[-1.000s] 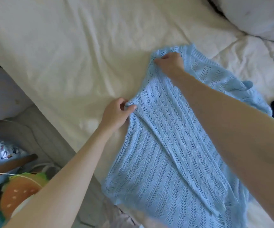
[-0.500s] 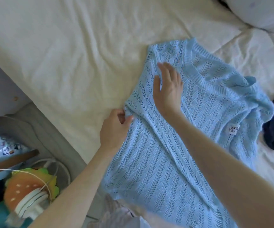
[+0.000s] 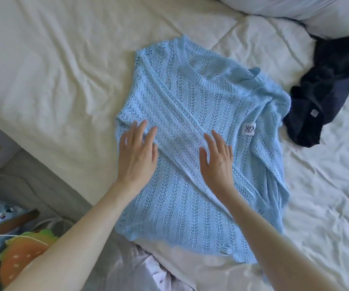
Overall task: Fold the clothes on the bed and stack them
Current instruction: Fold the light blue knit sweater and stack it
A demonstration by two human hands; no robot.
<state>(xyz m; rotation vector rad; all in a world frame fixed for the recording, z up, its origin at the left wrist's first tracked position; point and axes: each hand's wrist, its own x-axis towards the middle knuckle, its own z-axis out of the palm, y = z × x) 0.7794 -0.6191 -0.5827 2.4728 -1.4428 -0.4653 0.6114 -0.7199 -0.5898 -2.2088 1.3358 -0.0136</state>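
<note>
Head view: a light blue knit sweater (image 3: 200,148) lies flat on the bed (image 3: 64,80), neckline away from the person, one side folded across its front. The left hand (image 3: 136,158) rests palm-down on the sweater's left part, fingers (image 3: 141,131) straight and slightly spread. The right hand (image 3: 218,162) rests palm-down at the sweater's centre, fingers straight and slightly spread. A dark navy garment (image 3: 324,97) lies crumpled right of the sweater. A white label (image 3: 249,129) sits on the sweater's right part.
</note>
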